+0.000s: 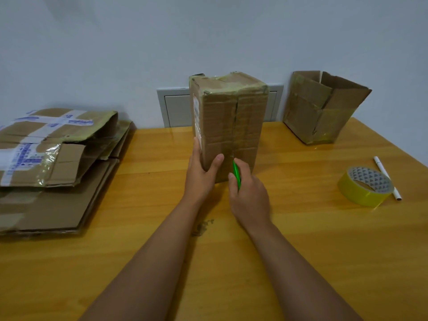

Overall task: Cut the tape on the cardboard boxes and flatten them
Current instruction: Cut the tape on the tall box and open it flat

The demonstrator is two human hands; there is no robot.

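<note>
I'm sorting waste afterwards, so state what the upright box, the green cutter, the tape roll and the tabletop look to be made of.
Upright box: brown corrugated cardboard, matte, ridged and dented, with glossy clear tape at the top.
Green cutter: probably plastic, bright and smooth; its blade is too small to judge.
Tape roll: translucent yellow plastic film, shiny, on a printed core, likely card.
Tabletop: wood or wood-look laminate, grain visible under a glossy finish.

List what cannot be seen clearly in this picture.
- Head view: cutter blade tip, too small and partly hidden by right hand.
- Label on box: text blurred.
- Flat boxes: cut off by left edge.
- Open box inside: hidden by its walls.
</note>
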